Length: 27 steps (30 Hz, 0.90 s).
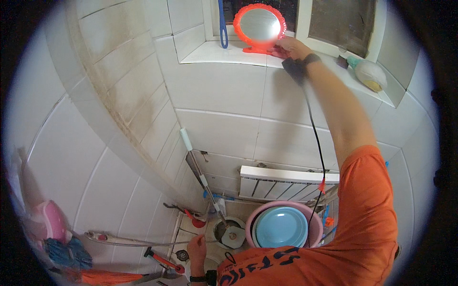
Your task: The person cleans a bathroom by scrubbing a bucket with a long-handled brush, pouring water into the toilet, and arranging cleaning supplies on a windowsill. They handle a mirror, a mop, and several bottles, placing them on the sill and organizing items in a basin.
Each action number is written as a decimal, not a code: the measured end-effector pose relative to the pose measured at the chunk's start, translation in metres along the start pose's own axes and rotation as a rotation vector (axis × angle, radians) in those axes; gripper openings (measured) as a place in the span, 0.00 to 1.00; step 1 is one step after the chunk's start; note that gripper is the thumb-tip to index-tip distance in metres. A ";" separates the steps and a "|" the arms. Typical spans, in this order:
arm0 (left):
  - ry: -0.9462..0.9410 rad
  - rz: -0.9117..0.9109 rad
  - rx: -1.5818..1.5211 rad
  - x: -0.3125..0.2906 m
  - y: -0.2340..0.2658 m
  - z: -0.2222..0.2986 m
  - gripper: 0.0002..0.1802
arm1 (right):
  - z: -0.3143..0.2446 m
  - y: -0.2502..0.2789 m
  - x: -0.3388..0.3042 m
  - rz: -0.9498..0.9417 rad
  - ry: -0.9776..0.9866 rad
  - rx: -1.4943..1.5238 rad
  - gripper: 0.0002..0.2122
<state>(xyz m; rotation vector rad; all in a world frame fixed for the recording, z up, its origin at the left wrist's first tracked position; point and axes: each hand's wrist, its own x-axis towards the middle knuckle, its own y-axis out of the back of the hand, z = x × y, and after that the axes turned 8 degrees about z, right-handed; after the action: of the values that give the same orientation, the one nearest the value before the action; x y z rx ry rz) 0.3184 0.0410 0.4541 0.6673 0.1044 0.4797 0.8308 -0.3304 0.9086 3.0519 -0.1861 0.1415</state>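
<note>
On the white tiled windowsill (224, 53) stands an oval tabletop mirror (260, 25) with a scalloped orange-red frame and base. My right hand (290, 47) reaches up to it, fingers closed at the lower right of the frame, by the stand; the fingertips are partly blurred. A dark strap circles that wrist, and a black box with a cable (310, 109) hangs from it. Low down, my left hand (196, 247) hangs with its fingers curled and nothing visible in them. A thin grey hose (143, 244) runs across beside that hand.
A blue handle (223, 28) leans left of the mirror; a pale bottle (370, 75) lies to its right. Below are a white radiator (286, 183), a blue basin (281, 228) inside a pink basin (317, 224), a mop (202, 178) in its bucket, and a red-handled tool (162, 259).
</note>
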 end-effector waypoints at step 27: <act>0.038 0.059 -0.034 -0.024 0.001 -0.018 0.09 | 0.004 -0.014 -0.013 0.159 0.098 -0.003 0.06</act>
<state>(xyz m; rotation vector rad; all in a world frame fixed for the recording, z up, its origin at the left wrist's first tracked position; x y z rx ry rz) 0.2925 0.0405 0.4393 0.6294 0.1125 0.5496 0.8205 -0.3149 0.9019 3.0153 -0.4216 0.2995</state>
